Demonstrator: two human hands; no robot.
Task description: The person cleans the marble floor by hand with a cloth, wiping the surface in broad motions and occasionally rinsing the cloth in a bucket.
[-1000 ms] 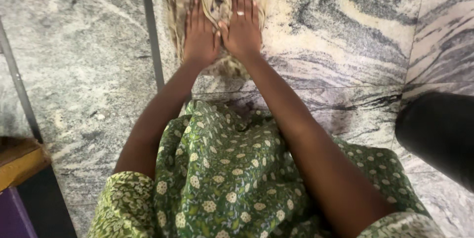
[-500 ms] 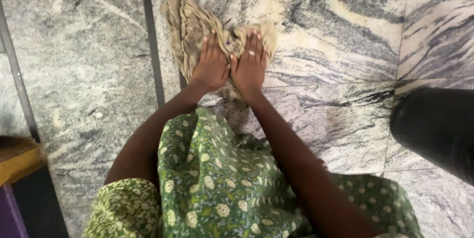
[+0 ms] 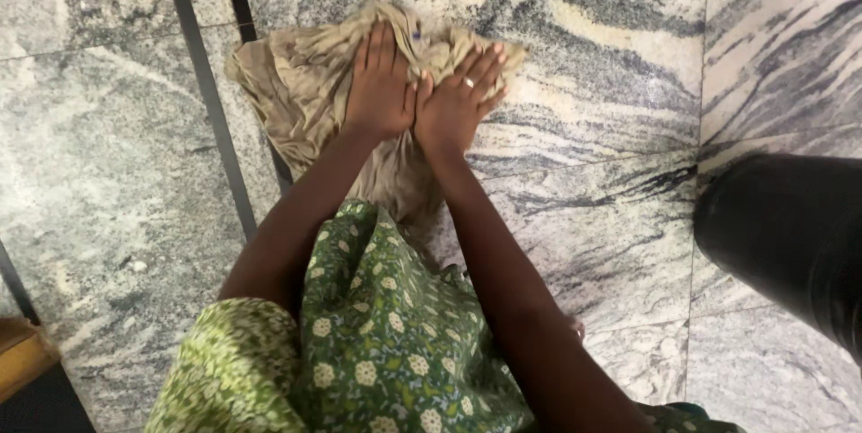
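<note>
**Clerk:** Item one?

**Me:** My left hand [image 3: 382,83]. Palm down, fingers straight and close together, flat on the beige cloth [image 3: 305,92]. It presses on the cloth and grips nothing.

**Clerk:** Item two?

**Me:** My right hand [image 3: 458,101]. Also palm down on the same cloth, fingers spread a little and angled toward the upper right, a ring [image 3: 468,83] on one finger. Flat as well, nothing clenched. The two hands lie side by side, thumbs touching or all but touching.

**Clerk:** The cloth itself?

**Me:** Crumpled, tan, creased in long folds. It lies on the stone floor [image 3: 611,65], just ahead of my knees. The larger part spreads out to the left of my left hand; a narrower part trails back toward me between my forearms. Its left edge reaches the dark strip [image 3: 202,83] set in the floor, and seems to cover a second strip beside it.

**Clerk:** Floor?

**Me:** Polished slabs, grey and cream with dark veins, joints visible between them.

**Clerk:** Other entries?

**Me:** My green garment [image 3: 377,343] with small pale flowers, low in view. A dark rounded object [image 3: 790,236] at the right edge, well apart from the cloth; I cannot tell what it is. A brown wooden corner [image 3: 20,357] at the lower left.
</note>
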